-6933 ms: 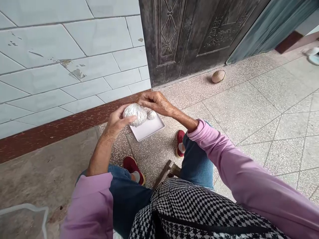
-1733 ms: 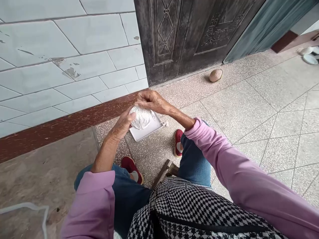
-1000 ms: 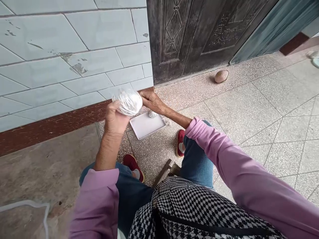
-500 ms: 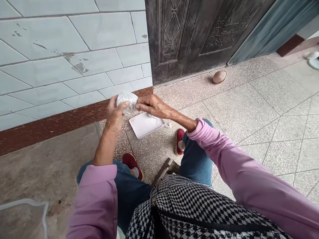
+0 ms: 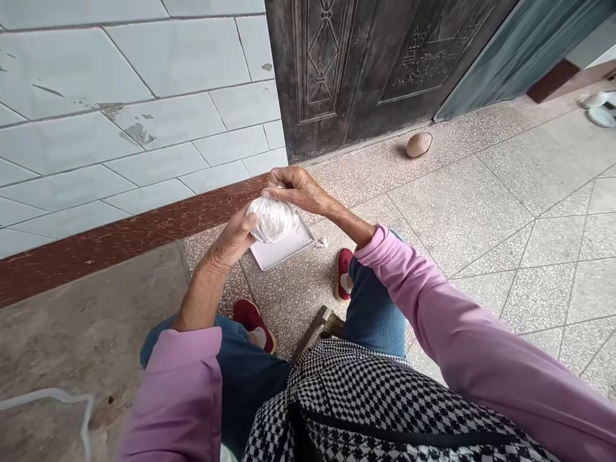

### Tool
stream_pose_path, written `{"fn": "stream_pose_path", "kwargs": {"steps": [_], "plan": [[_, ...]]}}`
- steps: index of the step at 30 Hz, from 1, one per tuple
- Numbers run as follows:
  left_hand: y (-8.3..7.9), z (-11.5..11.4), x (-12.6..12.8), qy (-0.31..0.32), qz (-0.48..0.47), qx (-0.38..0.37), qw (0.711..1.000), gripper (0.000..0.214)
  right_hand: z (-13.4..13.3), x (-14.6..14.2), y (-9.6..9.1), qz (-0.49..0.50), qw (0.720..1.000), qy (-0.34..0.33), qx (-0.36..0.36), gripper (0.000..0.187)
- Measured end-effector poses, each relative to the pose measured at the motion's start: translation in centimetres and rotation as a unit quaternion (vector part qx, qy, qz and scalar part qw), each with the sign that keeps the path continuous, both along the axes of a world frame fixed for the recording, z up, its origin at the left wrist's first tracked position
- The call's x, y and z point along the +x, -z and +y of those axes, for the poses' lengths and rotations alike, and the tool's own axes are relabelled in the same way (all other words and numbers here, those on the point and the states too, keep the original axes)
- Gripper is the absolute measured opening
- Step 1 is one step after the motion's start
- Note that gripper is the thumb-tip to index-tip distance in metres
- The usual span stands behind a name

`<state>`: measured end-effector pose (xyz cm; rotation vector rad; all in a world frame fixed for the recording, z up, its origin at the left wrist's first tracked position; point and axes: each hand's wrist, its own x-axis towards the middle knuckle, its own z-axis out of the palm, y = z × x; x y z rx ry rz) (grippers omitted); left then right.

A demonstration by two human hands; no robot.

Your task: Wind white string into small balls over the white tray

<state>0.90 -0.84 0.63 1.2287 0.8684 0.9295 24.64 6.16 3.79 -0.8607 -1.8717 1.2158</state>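
Observation:
A round white ball of string, with fine strands running across its surface, is held up in front of me. My left hand is closed around its left side, thumb on the front. At the ball's top edge is my right hand, its thumb and fingers pinched together; a bit of white string shows between them. Below the ball, a shallow white tray lies on the floor, partly hidden by the ball. A small white scrap is at the tray's right corner.
A tiled wall and a dark carved door stand ahead. On the speckled floor lies a brownish ball near the door. My red shoes flank the tray, and a wooden stool is under me. A pale hose lies at left.
The ball has shifted right and down in view and turned in my left hand. My right hand has gone from its right side to its top edge.

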Motion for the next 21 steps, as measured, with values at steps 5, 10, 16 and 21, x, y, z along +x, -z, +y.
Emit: {"fn": "stream_pose_path", "kwargs": {"steps": [5, 10, 16, 21], "plan": [[-0.6, 0.0, 0.6, -0.044, 0.018, -0.007, 0.999, 0.097, 2.0, 0.5, 1.6, 0.046, 0.998, -0.026, 0.014, 0.065], [-0.7, -0.3, 1.2, -0.077, -0.044, -0.010, 0.996, 0.097, 3.3, -0.3, 2.6, 0.055, 0.998, -0.020, -0.017, 0.070], [-1.0, 0.9, 1.2, -0.217, -0.137, 0.048, 0.965, 0.099, 1.4, -3.4, 3.0, 0.011, 0.999, 0.031, -0.028, 0.066], [0.2, 3.1, -1.3, -0.279, -0.113, 0.061, 0.952, 0.086, -2.9, -5.1, 2.7, -0.091, 0.995, -0.026, -0.024, 0.050]]}}
